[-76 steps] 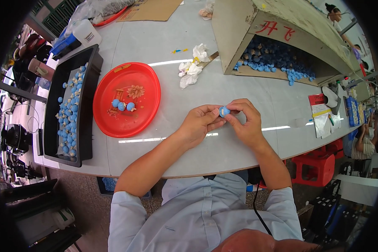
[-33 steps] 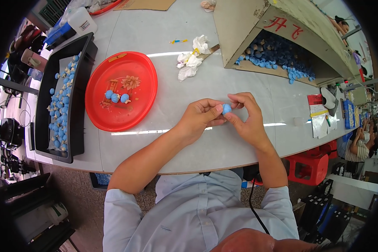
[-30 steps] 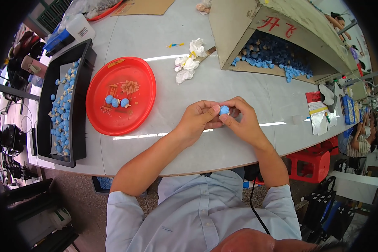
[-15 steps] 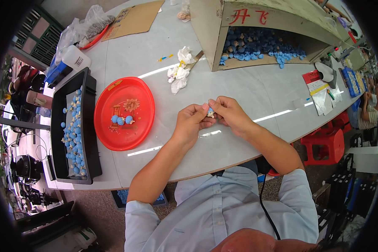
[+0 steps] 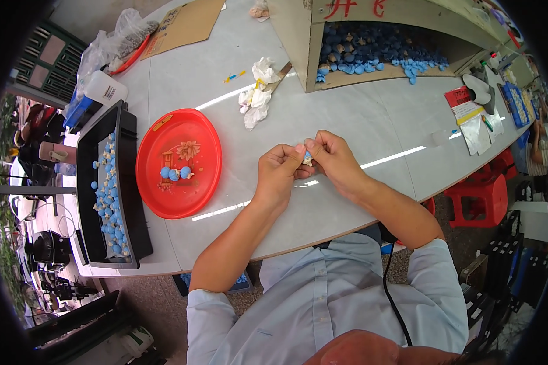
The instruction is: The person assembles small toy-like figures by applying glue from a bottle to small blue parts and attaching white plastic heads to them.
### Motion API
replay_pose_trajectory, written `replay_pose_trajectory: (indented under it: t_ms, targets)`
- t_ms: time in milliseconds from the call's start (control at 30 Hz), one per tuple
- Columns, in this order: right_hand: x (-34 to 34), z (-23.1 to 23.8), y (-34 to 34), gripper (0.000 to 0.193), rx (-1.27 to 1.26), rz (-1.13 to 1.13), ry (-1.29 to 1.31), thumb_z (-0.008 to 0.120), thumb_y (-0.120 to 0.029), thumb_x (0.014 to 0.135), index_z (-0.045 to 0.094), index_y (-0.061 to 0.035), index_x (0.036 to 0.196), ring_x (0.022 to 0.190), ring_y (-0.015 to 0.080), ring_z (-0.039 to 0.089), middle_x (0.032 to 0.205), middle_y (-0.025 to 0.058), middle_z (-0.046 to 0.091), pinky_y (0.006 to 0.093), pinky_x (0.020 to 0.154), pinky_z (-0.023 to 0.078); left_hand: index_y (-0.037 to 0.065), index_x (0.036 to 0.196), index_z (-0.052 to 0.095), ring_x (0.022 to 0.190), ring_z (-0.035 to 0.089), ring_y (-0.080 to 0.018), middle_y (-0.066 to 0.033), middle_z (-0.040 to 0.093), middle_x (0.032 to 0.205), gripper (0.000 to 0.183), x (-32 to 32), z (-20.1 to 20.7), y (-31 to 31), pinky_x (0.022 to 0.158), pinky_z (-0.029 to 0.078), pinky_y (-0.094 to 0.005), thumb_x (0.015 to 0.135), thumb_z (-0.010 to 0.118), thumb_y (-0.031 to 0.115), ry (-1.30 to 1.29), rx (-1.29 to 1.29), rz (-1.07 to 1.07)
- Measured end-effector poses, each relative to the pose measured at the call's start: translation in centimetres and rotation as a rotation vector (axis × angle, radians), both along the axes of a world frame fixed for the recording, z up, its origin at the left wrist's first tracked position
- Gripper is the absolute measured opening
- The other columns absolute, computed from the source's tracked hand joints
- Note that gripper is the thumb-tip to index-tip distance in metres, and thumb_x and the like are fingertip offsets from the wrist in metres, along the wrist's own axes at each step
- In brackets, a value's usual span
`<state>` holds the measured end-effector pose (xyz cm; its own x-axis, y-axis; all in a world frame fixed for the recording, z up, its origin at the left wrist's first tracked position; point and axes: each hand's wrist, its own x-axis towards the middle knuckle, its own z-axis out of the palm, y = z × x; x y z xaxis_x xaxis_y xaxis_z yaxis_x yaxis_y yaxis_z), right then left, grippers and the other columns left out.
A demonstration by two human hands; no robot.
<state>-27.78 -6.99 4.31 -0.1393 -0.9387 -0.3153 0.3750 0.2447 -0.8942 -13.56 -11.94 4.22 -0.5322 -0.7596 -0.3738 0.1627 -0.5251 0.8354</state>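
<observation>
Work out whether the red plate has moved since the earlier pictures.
No: the red plate still covers the same stretch of table seam beside the black tray; only the view shifted.

You see crumpled white tissue point(image 5: 260, 98) at twelve o'clock, flat brown cardboard point(image 5: 186, 27) at eleven, and a red stool point(image 5: 480, 190) at three.

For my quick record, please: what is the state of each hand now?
Left hand: closed, holding a small blue-and-cream piece.
Right hand: closed on the same piece.
</observation>
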Motion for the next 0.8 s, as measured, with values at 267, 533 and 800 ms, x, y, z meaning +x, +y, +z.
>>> replay_pose_trajectory:
  t_ms: [267,533,800]
  targets:
    - [-0.2,0.1,0.1,0.027,-0.046,-0.020,0.052,0.059,-0.021,0.099,0.047,-0.0069,0.079,0.068,0.0046,0.043,0.074,-0.0027,0.047,0.0228,0.058,0.039,0.004,0.093,0.059,0.073,0.065,-0.0136,-0.0064,0.066,0.086,0.024,0.1,0.0,-0.1,0.070,0.053,-0.0257,0.097,0.062,0.027,0.028,-0.018,-0.031]
    - [0.1,-0.5,0.2,0.025,-0.156,-0.075,0.224,0.059,-0.022,0.098,0.051,-0.0034,0.084,0.070,0.0057,0.053,0.078,0.0006,0.055,0.0223,0.059,0.044,0.001,0.100,0.060,0.085,0.067,-0.0174,-0.0082,0.066,0.096,0.026,0.0,0.4,0.3,0.078,0.055,-0.0269,0.097,0.062,0.027,0.058,0.105,0.034]
    - [0.6,-1.2,0.4,0.024,-0.132,-0.122,0.230,0.059,-0.021,0.097,0.049,-0.0044,0.082,0.067,0.0058,0.045,0.075,-0.0001,0.052,0.0240,0.056,0.041,0.000,0.098,0.062,0.079,0.066,-0.0151,-0.0084,0.067,0.090,0.021,-0.8,-0.4,1.0,0.074,0.057,-0.0288,0.096,0.063,0.021,0.011,-0.135,0.085]
